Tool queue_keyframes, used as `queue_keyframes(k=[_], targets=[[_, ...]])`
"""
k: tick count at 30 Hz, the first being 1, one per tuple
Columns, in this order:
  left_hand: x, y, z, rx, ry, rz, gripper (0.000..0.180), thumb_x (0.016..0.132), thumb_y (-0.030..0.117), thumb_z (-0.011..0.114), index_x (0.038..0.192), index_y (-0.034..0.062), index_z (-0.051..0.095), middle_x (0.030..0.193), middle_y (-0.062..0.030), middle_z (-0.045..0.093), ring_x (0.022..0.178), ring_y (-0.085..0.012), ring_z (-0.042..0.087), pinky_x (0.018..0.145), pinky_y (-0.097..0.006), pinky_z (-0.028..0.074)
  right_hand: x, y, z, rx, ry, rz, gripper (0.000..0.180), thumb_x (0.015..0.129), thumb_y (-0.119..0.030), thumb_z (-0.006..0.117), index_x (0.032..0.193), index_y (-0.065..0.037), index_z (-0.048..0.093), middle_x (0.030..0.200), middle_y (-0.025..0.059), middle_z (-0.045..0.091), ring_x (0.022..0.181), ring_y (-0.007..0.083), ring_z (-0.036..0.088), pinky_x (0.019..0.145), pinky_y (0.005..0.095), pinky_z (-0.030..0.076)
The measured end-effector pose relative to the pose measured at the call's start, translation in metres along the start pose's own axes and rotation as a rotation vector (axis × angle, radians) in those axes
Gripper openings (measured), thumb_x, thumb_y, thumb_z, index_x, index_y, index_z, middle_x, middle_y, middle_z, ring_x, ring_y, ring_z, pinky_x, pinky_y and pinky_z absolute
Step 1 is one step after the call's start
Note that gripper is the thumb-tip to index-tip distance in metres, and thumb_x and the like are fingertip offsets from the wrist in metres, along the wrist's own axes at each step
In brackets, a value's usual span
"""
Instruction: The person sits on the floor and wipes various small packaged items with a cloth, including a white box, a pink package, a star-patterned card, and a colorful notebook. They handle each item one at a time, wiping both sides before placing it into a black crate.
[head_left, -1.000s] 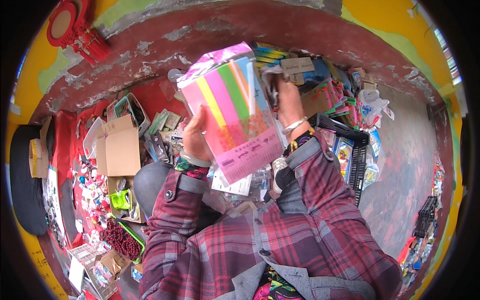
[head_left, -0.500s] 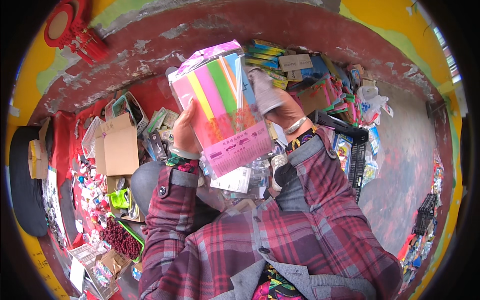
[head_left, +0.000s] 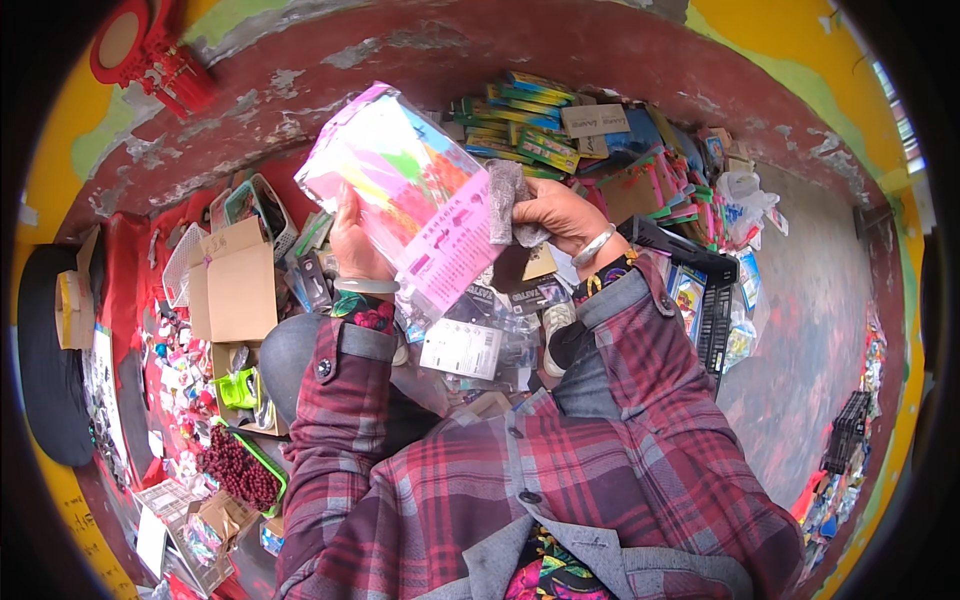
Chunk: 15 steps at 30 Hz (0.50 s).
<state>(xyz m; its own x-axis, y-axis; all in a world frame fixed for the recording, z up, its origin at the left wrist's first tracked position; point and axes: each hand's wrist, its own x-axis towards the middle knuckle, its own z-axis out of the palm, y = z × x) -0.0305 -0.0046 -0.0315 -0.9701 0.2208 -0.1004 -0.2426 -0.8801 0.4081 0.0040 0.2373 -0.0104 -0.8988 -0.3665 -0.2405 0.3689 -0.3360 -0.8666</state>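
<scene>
Cardboard box [head_left: 235, 285] and a white basket [head_left: 178, 265] sit on the red cloth at the far left among small goods, and just right of them the left hand [head_left: 352, 245] grips the lower left edge of a clear packet of coloured paper [head_left: 405, 195], raising it, tilted, in front of the chest, probably so its face can be reached. Further right, the right hand [head_left: 560, 215] is closed on a grey rag [head_left: 507, 200] pressed against the packet's right edge as if for wiping, while stacked flat packs [head_left: 510, 135] and a black rack [head_left: 700, 285] lie beyond by the red wall.
</scene>
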Motion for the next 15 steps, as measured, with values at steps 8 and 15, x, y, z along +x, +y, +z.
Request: queue_keyframes(k=[8,15], targets=[[-0.001,-0.011,0.003,-0.012,0.041,0.142,0.047,0.095,0.036,0.035,0.129,0.0032,0.038,0.128,-0.0117,0.046,0.117,-0.0287,0.044,0.100,-0.043,0.033,0.016,0.039,0.002,0.538,0.114,-0.092,0.023,0.082,-0.009,0.062,0.104,-0.002,0.058,0.099,0.0078,0.063,0.089,0.0172,0.061,0.086,0.0356,0.047],[0.000,-0.014,0.009,0.078,0.102,0.222,0.046,0.095,0.037,0.033,0.126,0.0035,0.040,0.125,-0.0108,0.049,0.114,-0.0259,0.047,0.099,-0.039,0.035,0.017,0.062,0.029,0.587,0.121,-0.032,0.022,0.083,-0.011,0.062,0.104,-0.004,0.059,0.100,0.0061,0.063,0.089,0.0190,0.061,0.084,0.0381,0.048]])
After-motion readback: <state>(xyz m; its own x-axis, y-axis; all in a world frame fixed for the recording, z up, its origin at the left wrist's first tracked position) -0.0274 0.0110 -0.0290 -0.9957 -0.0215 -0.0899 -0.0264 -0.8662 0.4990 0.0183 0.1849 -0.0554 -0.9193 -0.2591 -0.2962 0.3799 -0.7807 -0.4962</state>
